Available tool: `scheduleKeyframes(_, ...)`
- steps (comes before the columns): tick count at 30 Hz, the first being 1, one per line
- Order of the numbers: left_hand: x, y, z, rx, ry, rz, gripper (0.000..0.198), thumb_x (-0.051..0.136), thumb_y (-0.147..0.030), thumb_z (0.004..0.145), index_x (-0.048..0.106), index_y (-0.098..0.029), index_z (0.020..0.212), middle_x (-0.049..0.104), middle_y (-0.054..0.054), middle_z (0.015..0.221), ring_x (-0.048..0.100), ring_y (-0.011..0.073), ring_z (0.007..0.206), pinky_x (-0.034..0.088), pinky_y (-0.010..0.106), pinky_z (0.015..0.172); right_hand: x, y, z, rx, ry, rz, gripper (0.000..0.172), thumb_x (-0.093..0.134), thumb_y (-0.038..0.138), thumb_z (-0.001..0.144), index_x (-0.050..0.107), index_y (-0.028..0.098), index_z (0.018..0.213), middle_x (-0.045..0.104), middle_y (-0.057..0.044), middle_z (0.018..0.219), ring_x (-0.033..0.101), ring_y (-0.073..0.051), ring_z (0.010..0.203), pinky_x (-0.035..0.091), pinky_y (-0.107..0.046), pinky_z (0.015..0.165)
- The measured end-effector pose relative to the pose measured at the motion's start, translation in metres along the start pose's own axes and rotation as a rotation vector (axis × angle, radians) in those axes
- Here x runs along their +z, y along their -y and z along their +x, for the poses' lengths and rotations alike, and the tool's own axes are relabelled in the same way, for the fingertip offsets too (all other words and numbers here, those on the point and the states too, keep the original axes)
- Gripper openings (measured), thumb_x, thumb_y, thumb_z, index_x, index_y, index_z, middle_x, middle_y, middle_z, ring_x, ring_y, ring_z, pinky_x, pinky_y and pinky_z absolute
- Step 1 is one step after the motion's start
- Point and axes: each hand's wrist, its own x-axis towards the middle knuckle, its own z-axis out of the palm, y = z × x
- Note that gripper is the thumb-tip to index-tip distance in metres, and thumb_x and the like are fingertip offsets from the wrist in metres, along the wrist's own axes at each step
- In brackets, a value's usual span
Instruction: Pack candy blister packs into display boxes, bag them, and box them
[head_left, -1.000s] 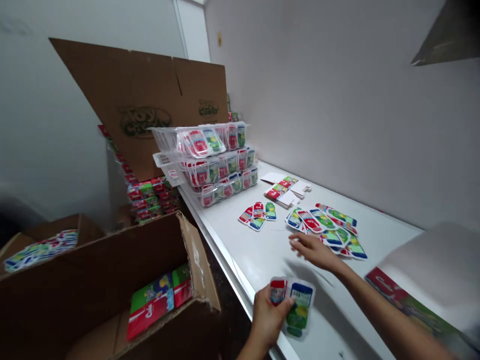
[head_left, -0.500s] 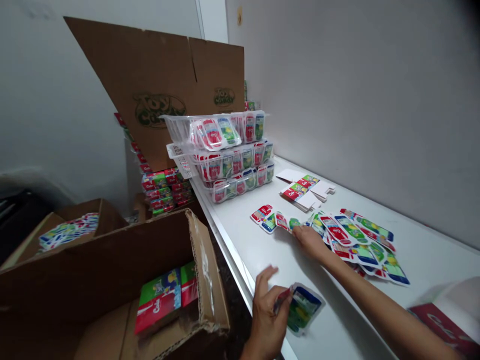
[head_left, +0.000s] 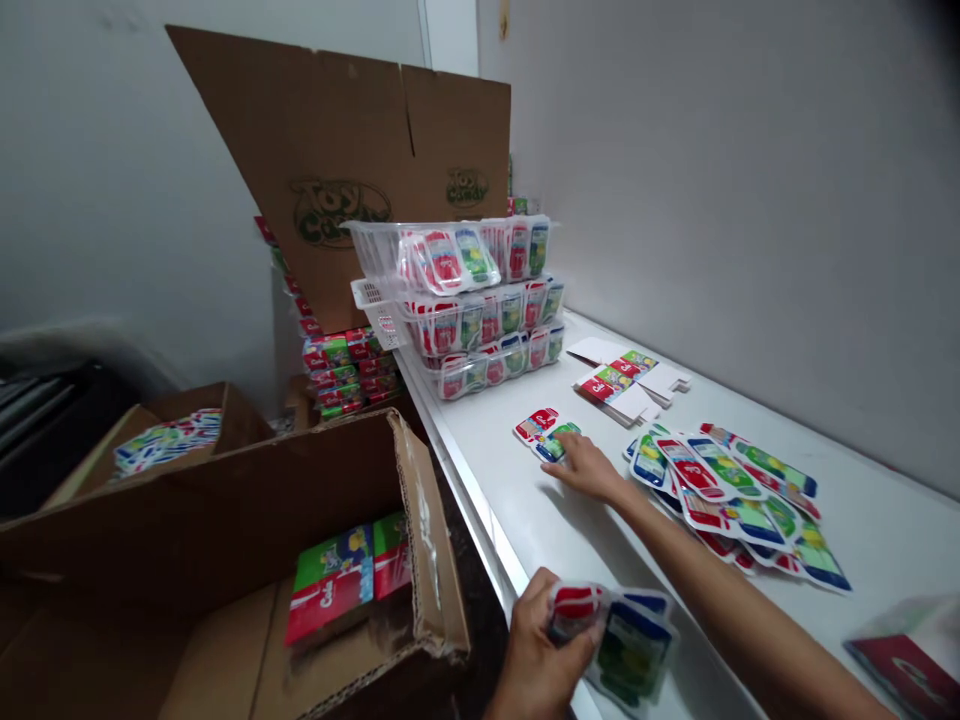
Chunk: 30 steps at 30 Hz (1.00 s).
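Observation:
My left hand (head_left: 541, 650) grips a small stack of clear blister packs (head_left: 622, 640) with red, blue and green labels, at the near edge of the white table (head_left: 570, 540). My right hand (head_left: 589, 468) reaches across the table, fingers stretched flat onto a little group of colourful packs (head_left: 544, 432). To its right lies a spread pile of the same packs (head_left: 731, 490).
Three stacked clear trays of packs (head_left: 469, 300) stand at the table's far end, with folded printed cartons (head_left: 622, 380) beside them. An open cardboard box (head_left: 300, 570) holding printed boxes sits left of the table. A second box (head_left: 169, 435) and stacked cartons (head_left: 341, 370) are behind it.
My right hand has moved left from the spread pile to the small group of packs. My left hand has closed its grip around the stack it holds.

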Motion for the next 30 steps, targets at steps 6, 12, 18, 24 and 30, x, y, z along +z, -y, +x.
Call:
scheduleKeyframes(6, -0.007, -0.01, -0.002, -0.048, -0.003, 0.08, 0.024, 0.065, -0.038, 0.083, 0.068, -0.014, 0.081, 0.062, 0.001, 0.069, 0.055, 0.0131, 0.066, 0.043, 0.021, 0.061, 0.026, 0.003, 0.004, -0.016, 0.02, -0.124, 0.032, 0.038, 0.024, 0.094, 0.057, 0.006, 0.112, 0.05, -0.03, 0.128, 0.042, -0.039, 0.121, 0.034, -0.051, 0.096)
scheduleKeyframes(12, 0.005, -0.007, 0.003, 0.141, -0.046, 0.216, 0.019, 0.062, -0.034, 0.085, 0.069, -0.017, 0.087, 0.061, 0.009, 0.114, 0.059, 0.0217, 0.105, 0.047, 0.03, 0.089, -0.011, -0.014, -0.111, -0.084, 0.126, -0.01, 0.032, 0.031, 0.033, 0.098, 0.059, 0.018, 0.097, 0.066, -0.009, 0.088, 0.059, -0.022, 0.081, 0.044, -0.032, 0.075)
scheduleKeyframes(18, 0.031, -0.011, -0.007, 0.227, 0.035, 0.156, 0.021, 0.065, -0.029, 0.083, 0.063, -0.019, 0.102, 0.06, 0.01, 0.12, 0.052, 0.0249, 0.123, 0.042, 0.04, 0.102, -0.048, -0.01, -0.212, -0.158, 0.253, 0.55, 0.044, 0.034, 0.053, 0.096, 0.06, 0.02, 0.082, 0.06, 0.0, 0.073, 0.054, -0.015, 0.068, 0.044, -0.026, 0.066)
scheduleKeyframes(24, 0.059, -0.009, -0.027, 0.073, -0.064, 0.017, 0.068, 0.068, -0.029, 0.08, 0.031, -0.023, 0.136, 0.063, 0.003, 0.098, 0.065, 0.0146, 0.083, 0.053, 0.028, 0.078, -0.015, 0.001, -0.278, -0.006, -0.017, 0.945, 0.071, 0.055, 0.056, 0.084, 0.033, 0.019, 0.141, 0.063, -0.009, 0.113, 0.059, -0.025, 0.103, 0.044, -0.038, 0.092)
scheduleKeyframes(30, 0.059, -0.009, -0.027, 0.114, 0.249, 0.027, 0.043, 0.081, -0.034, 0.064, 0.066, -0.017, 0.101, 0.064, 0.005, 0.094, 0.063, 0.017, 0.082, 0.052, 0.027, 0.073, 0.014, 0.01, -0.314, 0.106, -0.225, 0.764, 0.021, 0.054, 0.033, 0.085, 0.06, 0.022, 0.102, 0.064, -0.002, 0.091, 0.059, -0.02, 0.084, 0.046, -0.03, 0.079)
